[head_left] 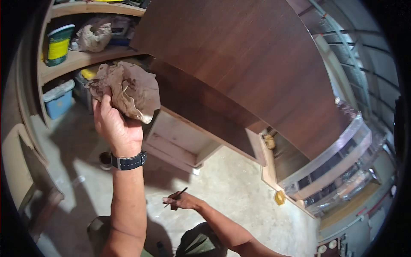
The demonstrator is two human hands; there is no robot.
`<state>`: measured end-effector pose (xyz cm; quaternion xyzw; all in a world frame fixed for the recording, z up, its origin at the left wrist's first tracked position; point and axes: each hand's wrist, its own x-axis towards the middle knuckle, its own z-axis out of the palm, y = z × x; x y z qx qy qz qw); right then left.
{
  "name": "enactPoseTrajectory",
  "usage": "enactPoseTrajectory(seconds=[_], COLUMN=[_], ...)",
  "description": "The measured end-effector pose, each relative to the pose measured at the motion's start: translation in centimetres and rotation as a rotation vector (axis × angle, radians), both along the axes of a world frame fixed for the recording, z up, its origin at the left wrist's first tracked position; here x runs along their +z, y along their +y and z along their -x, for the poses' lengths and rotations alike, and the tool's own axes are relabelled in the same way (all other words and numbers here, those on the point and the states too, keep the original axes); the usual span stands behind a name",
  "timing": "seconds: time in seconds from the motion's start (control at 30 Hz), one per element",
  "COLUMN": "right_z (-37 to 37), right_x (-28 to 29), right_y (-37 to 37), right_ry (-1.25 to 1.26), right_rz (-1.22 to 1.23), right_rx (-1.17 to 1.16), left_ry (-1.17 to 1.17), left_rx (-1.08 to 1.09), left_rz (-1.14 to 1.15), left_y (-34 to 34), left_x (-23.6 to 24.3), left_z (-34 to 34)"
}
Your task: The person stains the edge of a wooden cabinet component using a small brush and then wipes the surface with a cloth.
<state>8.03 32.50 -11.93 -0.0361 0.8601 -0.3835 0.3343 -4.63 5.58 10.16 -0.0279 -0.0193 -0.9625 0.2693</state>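
Note:
Raised at the upper left, my left hand (117,126), with a dark watch on its wrist, grips a crumpled, brown-stained cloth or paper (135,85) in front of the shelving and wooden cabinet. Lower down, over the concrete floor, my right hand (182,200) is closed on a thin dark stick (184,189), too small to tell exactly what it is. A large brown-stained wooden panel (231,60) fills the upper middle, above an open cabinet compartment (175,132) with a pale interior. A small dark container (105,160) stands on the floor, partly behind my left wrist.
Shelves (77,58) at the upper left hold a green-and-yellow tub (58,47) and a crumpled bundle (96,36); a blue bin (58,100) stands below. A yellow item (279,197) lies by the cabinet base. Plastic-wrapped pieces (325,167) are at the right, pale boards (19,167) at the left.

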Motion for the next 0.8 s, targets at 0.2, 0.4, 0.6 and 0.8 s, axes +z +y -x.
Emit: enactPoseTrajectory(seconds=[0.2, 0.4, 0.6, 0.8], right_z=[-0.5, -0.5, -1.7, -1.0], right_x=[2.0, 1.7, 0.0, -3.8], right_y=[2.3, 1.2, 2.1, 3.9], right_ry=[0.0, 0.098, 0.309, 0.542], right_rz=[-0.172, -0.075, -0.113, -0.069], right_rx=[-0.078, -0.133, -0.142, -0.046], left_ry=[-0.093, 0.074, 0.147, 0.112], left_rx=[-0.148, -0.055, -0.131, -0.169], left_rz=[0.052, 0.29, 0.474, 0.609], left_y=[6.7, 10.2, 11.6, 13.4], left_x=[-0.8, -1.5, -2.6, -3.4], left_z=[1.1, 1.0, -0.2, -0.6])
